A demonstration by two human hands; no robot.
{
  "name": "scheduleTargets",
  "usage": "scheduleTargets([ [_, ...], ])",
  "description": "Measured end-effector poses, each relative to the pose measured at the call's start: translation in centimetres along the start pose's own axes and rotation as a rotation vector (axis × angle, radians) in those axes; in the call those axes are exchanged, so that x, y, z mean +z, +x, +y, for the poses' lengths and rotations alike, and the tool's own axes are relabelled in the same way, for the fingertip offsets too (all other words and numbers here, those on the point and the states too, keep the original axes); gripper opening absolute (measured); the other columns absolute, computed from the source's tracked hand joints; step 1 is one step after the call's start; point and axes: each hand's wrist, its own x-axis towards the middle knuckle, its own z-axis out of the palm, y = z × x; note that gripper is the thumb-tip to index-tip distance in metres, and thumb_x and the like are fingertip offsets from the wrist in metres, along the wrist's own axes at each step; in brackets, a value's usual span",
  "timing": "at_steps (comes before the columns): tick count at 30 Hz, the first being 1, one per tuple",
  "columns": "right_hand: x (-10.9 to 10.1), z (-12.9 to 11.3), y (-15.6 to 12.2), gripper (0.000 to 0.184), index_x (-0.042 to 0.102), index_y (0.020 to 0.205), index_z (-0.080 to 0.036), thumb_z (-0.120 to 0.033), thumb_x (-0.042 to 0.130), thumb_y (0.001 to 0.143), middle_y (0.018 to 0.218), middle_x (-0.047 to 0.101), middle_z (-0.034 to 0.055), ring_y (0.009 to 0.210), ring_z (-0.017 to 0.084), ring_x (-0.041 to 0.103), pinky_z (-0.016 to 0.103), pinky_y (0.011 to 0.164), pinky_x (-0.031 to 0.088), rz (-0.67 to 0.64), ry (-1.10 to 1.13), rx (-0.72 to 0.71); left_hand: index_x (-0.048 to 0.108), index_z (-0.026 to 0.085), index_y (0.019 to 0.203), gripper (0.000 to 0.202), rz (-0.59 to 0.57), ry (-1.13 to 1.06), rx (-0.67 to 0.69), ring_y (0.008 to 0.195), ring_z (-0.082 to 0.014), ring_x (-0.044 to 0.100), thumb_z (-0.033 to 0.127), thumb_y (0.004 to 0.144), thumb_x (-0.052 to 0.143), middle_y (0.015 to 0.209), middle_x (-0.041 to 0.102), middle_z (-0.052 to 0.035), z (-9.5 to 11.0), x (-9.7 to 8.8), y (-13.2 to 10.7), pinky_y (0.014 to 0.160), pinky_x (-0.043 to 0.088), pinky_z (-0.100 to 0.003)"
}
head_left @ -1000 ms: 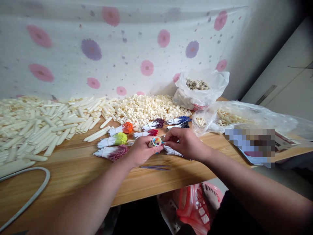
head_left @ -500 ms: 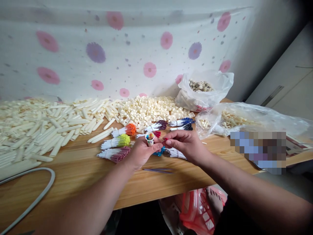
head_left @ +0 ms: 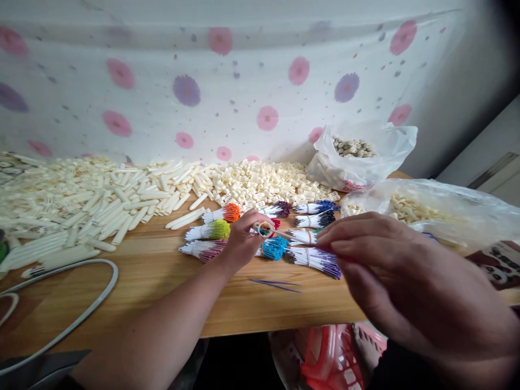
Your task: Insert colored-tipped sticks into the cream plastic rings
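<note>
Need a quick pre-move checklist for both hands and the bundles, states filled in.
1. Holder gripped by the left hand: ok.
2. Holder's open end turned toward the camera, coloured pieces visible inside: ok.
3. Thin stick running from the right hand toward the holder: ok, though the hand is blurred.
4. Stick's far end inside the holder: cannot tell, too small and blurred.
5. Red bundle in full view: not ok, mostly hidden by the left hand and holder.
6. All purple sticks bundled: not ok, a few loose purple sticks lie near the table's front edge.
</note>
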Motion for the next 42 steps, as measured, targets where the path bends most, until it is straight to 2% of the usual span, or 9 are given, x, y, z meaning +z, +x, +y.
scheduleTargets([
  [4, 1.4, -0.1, 0.2, 0.019, 0.059, 0.095, -0.020, -0.009, 0.051, 0.083, 0.087, 0.069, 0.0070, 0.084, 0.016, 0.066, 0.028, 0.072, 0.057, -0.063, -0.017, -0.098, 0.064, 0.019, 0.077, 0.008, -0.032, 0.016, 0.038, 0.076, -0.0172, 0.055, 0.024, 0.079, 0.057, 0.079, 0.062, -0.0027, 0.1, 0.1, -0.1, 0.073, 0.044, -0.030],
  [12, 2.8, 0.1, -0.1, 0.022, 0.059, 0.096, -0.016, -0.004, 0.055, 0.078, 0.088, 0.068, 0.0088, 0.086, 0.016, 0.065, 0.026, 0.072, 0.055, -0.022, -0.010, -0.121, 0.063, 0.020, 0.073, 0.008, -0.058, -0.013, 0.134, 0.072, -0.0156, 0.053, 0.018, 0.078, 0.058, 0.073, 0.059, -0.0014, -0.2, 0.2, 0.1, 0.071, 0.043, -0.029],
  [20, 3.0, 0.1, -0.3, 0.022, 0.059, 0.098, -0.018, -0.006, 0.054, 0.079, 0.088, 0.069, 0.0077, 0.087, 0.016, 0.065, 0.027, 0.072, 0.056, -0.033, -0.011, -0.121, 0.063, 0.021, 0.071, 0.008, -0.063, -0.012, 0.154, 0.073, -0.0156, 0.054, 0.020, 0.078, 0.059, 0.072, 0.060, -0.0012, -0.1, 0.2, 0.1, 0.071, 0.044, -0.029],
  [26, 3.3, 0.3, -0.4, 0.025, 0.058, 0.099, -0.015, -0.005, 0.057, 0.077, 0.089, 0.068, 0.0091, 0.087, 0.017, 0.065, 0.029, 0.075, 0.056, -0.015, -0.007, -0.128, 0.063, 0.018, 0.073, 0.008, -0.065, -0.036, 0.182, 0.075, -0.0157, 0.055, 0.012, 0.077, 0.059, 0.073, 0.059, -0.0021, -0.3, 0.2, 0.1, 0.070, 0.043, -0.030],
  [34, 3.0, 0.0, -0.4, 0.020, 0.058, 0.096, -0.019, -0.008, 0.057, 0.079, 0.088, 0.069, 0.0068, 0.087, 0.016, 0.064, 0.028, 0.074, 0.056, -0.039, -0.058, -0.140, 0.063, 0.018, 0.073, 0.008, -0.055, -0.017, 0.201, 0.071, -0.0148, 0.054, 0.013, 0.077, 0.059, 0.073, 0.059, -0.0015, -0.4, 0.4, 0.1, 0.068, 0.044, -0.029],
  [42, 3.0, -0.1, -0.3, 0.018, 0.060, 0.093, -0.013, -0.004, 0.058, 0.077, 0.087, 0.068, 0.0084, 0.085, 0.016, 0.064, 0.027, 0.070, 0.056, -0.020, -0.066, -0.183, 0.063, 0.018, 0.072, 0.009, -0.059, -0.021, 0.218, 0.071, -0.0145, 0.054, 0.015, 0.079, 0.058, 0.073, 0.059, -0.0011, -0.6, 0.5, 0.1, 0.067, 0.045, -0.028],
])
